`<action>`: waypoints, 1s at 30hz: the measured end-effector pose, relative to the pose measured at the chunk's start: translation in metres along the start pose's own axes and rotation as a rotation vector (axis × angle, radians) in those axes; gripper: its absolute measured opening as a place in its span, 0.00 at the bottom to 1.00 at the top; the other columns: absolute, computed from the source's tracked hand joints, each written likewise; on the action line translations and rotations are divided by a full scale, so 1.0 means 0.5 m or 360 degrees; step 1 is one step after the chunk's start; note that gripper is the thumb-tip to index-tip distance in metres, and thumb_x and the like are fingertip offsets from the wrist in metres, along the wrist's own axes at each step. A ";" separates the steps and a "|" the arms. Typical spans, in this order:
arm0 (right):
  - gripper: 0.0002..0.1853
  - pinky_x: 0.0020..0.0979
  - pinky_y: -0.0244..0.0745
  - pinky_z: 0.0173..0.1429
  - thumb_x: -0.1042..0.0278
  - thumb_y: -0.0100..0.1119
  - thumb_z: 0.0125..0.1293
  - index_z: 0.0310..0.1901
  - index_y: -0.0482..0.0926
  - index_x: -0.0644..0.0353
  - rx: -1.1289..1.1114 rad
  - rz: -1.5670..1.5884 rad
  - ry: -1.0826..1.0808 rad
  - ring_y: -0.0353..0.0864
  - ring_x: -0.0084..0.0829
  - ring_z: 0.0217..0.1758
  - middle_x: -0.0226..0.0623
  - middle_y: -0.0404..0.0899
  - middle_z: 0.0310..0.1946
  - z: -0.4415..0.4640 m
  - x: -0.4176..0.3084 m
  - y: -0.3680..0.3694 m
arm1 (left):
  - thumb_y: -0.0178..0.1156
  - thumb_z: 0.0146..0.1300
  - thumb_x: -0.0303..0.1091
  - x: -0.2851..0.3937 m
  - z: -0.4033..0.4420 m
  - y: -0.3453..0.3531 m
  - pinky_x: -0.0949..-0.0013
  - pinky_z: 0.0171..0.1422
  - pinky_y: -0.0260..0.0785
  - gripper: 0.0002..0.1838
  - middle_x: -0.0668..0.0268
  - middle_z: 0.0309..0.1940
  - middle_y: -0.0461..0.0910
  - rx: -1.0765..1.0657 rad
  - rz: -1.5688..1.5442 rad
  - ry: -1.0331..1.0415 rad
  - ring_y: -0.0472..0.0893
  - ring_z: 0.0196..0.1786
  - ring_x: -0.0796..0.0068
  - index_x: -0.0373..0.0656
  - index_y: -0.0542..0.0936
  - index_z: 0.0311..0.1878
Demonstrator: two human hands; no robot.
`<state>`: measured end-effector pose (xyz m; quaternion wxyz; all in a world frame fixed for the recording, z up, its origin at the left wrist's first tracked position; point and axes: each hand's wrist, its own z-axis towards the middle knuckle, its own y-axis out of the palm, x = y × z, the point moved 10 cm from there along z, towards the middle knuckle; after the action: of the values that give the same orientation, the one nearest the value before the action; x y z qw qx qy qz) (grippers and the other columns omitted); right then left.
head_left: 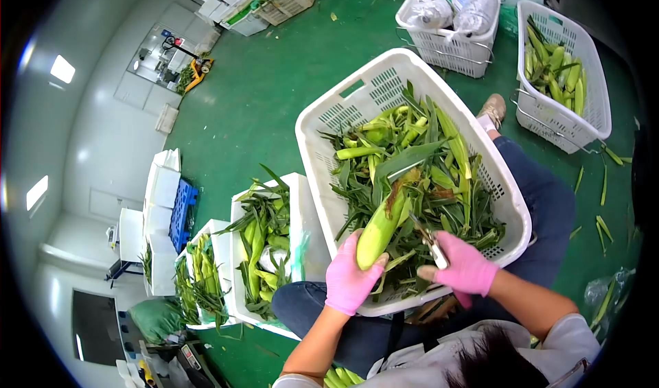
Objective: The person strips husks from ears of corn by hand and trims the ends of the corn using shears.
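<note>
My left hand [353, 273], in a pink glove, is wrapped round the lower end of a green ear of corn [379, 231]. Brown silk shows at the ear's upper end. My right hand [461, 264], also in a pink glove, grips metal clippers [432, 245], whose tips point up and left, beside the ear. Both hands are over the near end of a large white basket [314, 124] full of cut green husks and leaves [412, 156]. The basket rests against my legs.
Left of the basket stand white boxes [298, 216] of corn and leaves. At the upper right are a white basket of corn ears [590, 59] and one with clear plastic bags [449, 53]. Husk scraps lie on the green floor [261, 100]. A yellow pallet jack [199, 74] stands far left.
</note>
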<state>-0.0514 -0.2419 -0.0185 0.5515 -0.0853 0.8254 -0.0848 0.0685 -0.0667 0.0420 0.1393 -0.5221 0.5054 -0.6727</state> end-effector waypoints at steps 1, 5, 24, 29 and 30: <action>0.41 0.45 0.74 0.65 0.37 0.72 0.58 0.57 0.72 0.66 0.0069 -0.0088 -0.0072 0.78 0.54 0.58 0.58 0.77 0.53 0.013 0.002 -0.011 | 0.74 0.59 0.45 -0.003 -0.006 0.005 0.57 0.58 0.78 0.37 0.47 0.55 0.82 -0.0071 -0.0082 -0.0019 0.85 0.54 0.48 0.40 0.72 0.69; 0.49 0.44 0.71 0.69 0.39 0.74 0.57 0.68 0.67 0.71 0.0105 -0.0092 -0.0164 0.77 0.54 0.62 0.59 0.76 0.56 0.039 -0.027 -0.046 | 0.74 0.62 0.42 -0.050 -0.037 0.068 0.67 0.65 0.73 0.40 0.57 0.57 0.82 -0.0488 -0.0955 -0.0248 0.82 0.59 0.69 0.36 0.69 0.73; 0.31 0.33 0.81 0.48 0.57 0.73 0.61 0.61 0.72 0.61 -0.0480 0.0426 -0.0053 0.84 0.28 0.40 0.35 0.82 0.37 -0.074 -0.025 0.025 | 0.74 0.55 0.28 -0.001 0.035 0.045 0.69 0.65 0.70 0.35 0.64 0.53 0.78 -0.0704 -0.1013 0.0075 0.76 0.57 0.74 0.40 0.72 0.66; 0.42 0.40 0.81 0.51 0.50 0.75 0.56 0.67 0.69 0.63 -0.0089 -0.0097 -0.0625 0.86 0.45 0.43 0.49 0.82 0.44 -0.063 -0.108 0.018 | 0.74 0.52 0.25 0.032 0.032 0.044 0.67 0.69 0.69 0.35 0.61 0.55 0.78 -0.0657 -0.0861 0.0165 0.78 0.59 0.69 0.41 0.73 0.65; 0.43 0.40 0.81 0.51 0.49 0.75 0.55 0.67 0.69 0.63 -0.0004 -0.0142 -0.0716 0.86 0.47 0.43 0.51 0.81 0.45 -0.055 -0.116 0.019 | 0.75 0.51 0.25 0.052 0.033 0.037 0.66 0.69 0.69 0.35 0.61 0.56 0.78 -0.0599 -0.0727 0.0327 0.79 0.60 0.68 0.41 0.74 0.64</action>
<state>-0.0555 -0.2179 0.0414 0.7173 -0.1390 0.6772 -0.0869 0.0652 -0.1026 0.0403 -0.1663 -0.5680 0.5022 -0.6305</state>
